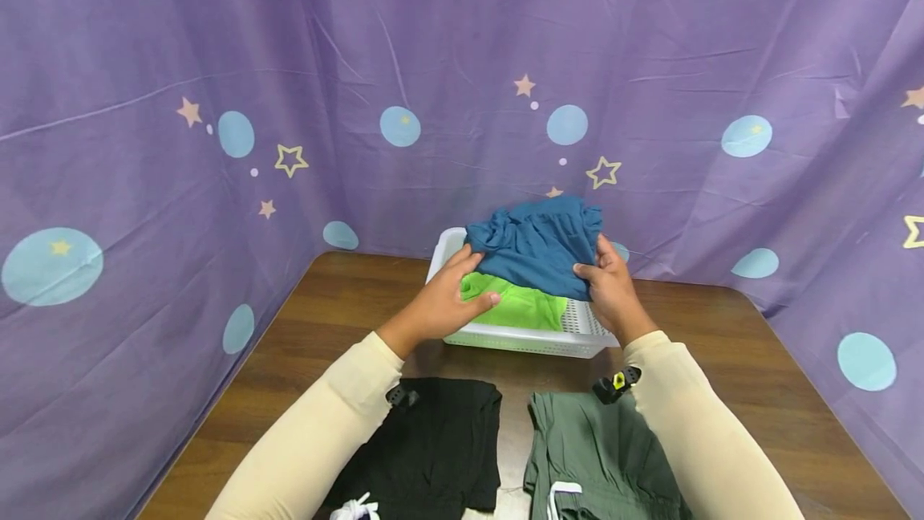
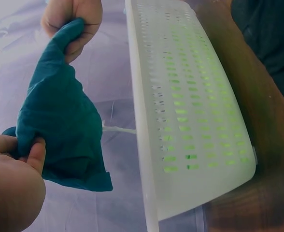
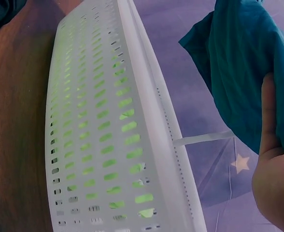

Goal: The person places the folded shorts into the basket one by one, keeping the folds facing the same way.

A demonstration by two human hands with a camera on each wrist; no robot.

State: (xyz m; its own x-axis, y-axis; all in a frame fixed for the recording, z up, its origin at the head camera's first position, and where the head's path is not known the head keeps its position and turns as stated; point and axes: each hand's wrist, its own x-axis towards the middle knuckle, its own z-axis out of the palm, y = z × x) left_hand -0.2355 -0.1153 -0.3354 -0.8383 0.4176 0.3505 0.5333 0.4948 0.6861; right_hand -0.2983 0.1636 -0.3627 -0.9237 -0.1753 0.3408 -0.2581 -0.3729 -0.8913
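Note:
Blue shorts (image 1: 537,247) with a gathered waist are held up over a white plastic basket (image 1: 530,341). My left hand (image 1: 443,299) has its fingers at their left edge; its thumb stands away from the cloth in the head view. In the left wrist view this hand (image 2: 14,183) pinches the fabric (image 2: 64,130). My right hand (image 1: 613,287) grips the right side, thumb on top. A finger lies along the cloth in the right wrist view. Bright green cloth (image 1: 516,303) lies inside the basket, below the blue shorts.
Black shorts (image 1: 440,440) with a white drawstring lie on the wooden table (image 1: 346,303) at front left. Dark green shorts (image 1: 602,444) lie at front right, partly under my right arm. A purple curtain (image 1: 462,46) with stars hangs close behind the basket.

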